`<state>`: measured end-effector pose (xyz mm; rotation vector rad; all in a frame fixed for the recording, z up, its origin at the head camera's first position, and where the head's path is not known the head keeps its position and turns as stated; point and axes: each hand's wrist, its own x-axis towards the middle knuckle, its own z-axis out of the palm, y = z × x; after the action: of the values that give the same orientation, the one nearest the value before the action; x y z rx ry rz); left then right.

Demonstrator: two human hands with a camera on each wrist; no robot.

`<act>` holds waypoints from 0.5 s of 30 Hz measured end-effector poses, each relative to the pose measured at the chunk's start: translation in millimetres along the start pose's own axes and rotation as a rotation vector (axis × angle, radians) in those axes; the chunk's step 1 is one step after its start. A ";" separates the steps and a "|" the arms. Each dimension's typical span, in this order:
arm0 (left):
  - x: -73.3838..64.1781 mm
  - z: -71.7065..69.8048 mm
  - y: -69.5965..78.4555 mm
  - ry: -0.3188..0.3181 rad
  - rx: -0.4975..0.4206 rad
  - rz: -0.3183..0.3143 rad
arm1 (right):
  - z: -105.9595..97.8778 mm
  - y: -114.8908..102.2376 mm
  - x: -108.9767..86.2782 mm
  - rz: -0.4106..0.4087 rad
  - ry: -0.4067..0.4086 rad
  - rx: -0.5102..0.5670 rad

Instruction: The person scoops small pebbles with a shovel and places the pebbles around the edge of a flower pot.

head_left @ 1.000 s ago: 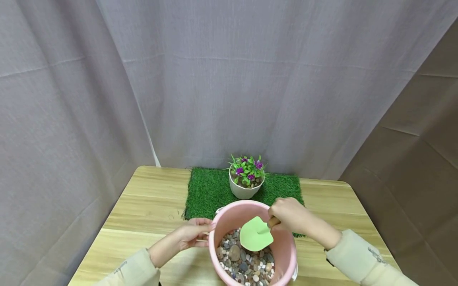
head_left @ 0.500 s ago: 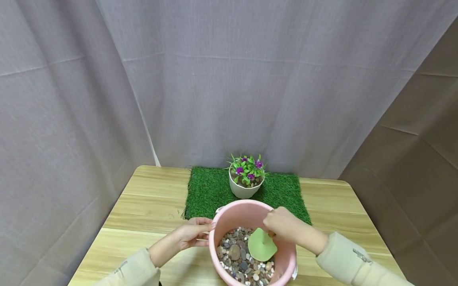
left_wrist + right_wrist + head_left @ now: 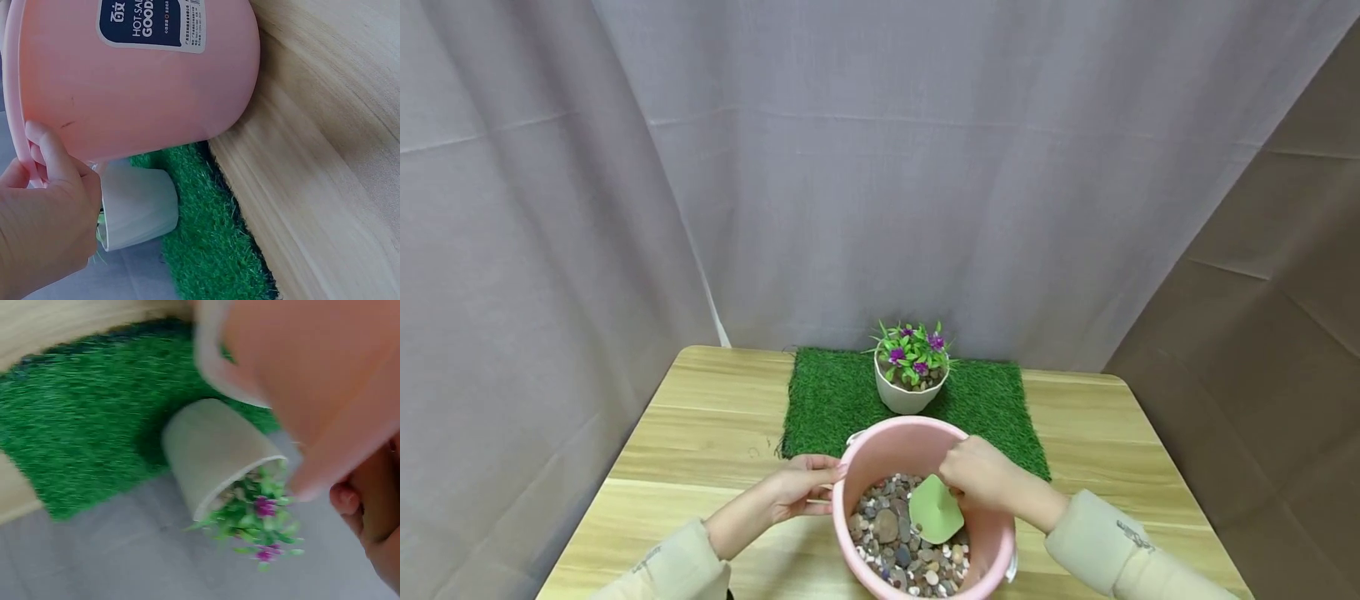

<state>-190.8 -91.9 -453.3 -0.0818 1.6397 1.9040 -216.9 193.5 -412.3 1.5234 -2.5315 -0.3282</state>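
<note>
A pink bucket (image 3: 842,525) with a bed of mixed pebbles (image 3: 898,554) stands at the front of the table. My left hand (image 3: 801,489) grips its left rim, thumb at the edge and fingers on the outer wall; the left wrist view shows this hand (image 3: 53,212) close up against the bucket (image 3: 137,94). Inside the bucket, my right hand (image 3: 981,477) holds a light green hand shovel (image 3: 936,510) by its handle. The tilted blade is down at the pebbles, its lower edge among them. In the right wrist view the right hand (image 3: 378,528) shows only partly.
Behind the bucket, a white pot (image 3: 910,398) with purple-flowered greenery sits on a green turf mat (image 3: 831,400). Both lie on a wooden table (image 3: 722,417). A grey curtain (image 3: 880,208) hangs beyond the back edge, and a brown one (image 3: 1262,375) on the right.
The shovel has gone down from above the pebbles to their surface, then slightly left, its blade tilting more. My right hand has moved left and lower with it. The left hand stays on the rim.
</note>
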 end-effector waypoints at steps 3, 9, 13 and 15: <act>0.0 -2.0 -1.1 0.008 -0.001 -0.004 | 6.6 -1.3 1.0 -0.021 -0.010 0.017; 1.1 -1.2 -1.8 -0.003 0.006 -0.004 | 13.5 -8.1 -0.1 -0.082 0.022 -0.010; 2.1 0.1 -1.0 -0.006 0.008 -0.003 | 10.0 -11.2 -0.2 -0.090 0.047 0.030; 2.2 0.2 -0.7 -0.005 0.009 -0.004 | 9.2 -13.4 1.4 -0.104 0.067 0.062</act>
<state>-192.2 -90.8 -454.8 -0.0764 1.6439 1.8923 -208.5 187.1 -424.7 1.6633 -2.4381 -0.2106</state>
